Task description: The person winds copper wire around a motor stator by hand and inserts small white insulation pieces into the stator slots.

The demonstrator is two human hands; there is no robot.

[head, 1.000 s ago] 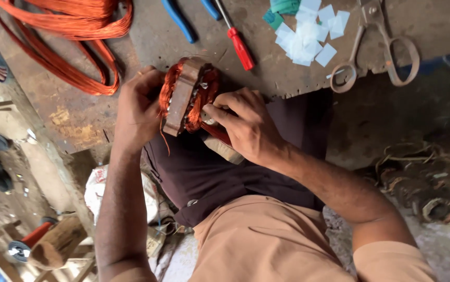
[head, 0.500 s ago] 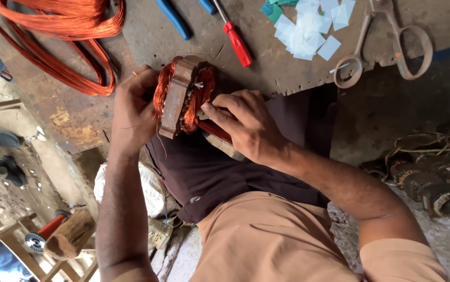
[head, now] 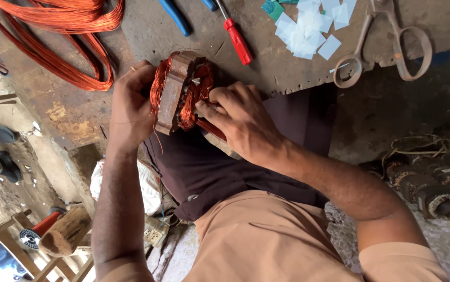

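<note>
A rusty motor stator (head: 175, 94) wound with copper wire stands on edge at the rim of the worn workbench (head: 287, 73). My left hand (head: 128, 107) grips its left side and steadies it. My right hand (head: 240, 122) is on the right side, fingertips pressing into the copper windings (head: 199, 94) by the slots. A dark cloth covers my lap under the stator.
On the bench lie a big loop of copper wire (head: 63, 36), a red-handled screwdriver (head: 238, 39), blue-handled pliers (head: 175, 15), a heap of pale insulation paper squares (head: 308, 26) and old scissors (head: 386, 42). Other stators (head: 428, 183) lie on the ground at right.
The view has shifted a little. My right fingers have moved slightly along the windings; both hands stay on the stator.
</note>
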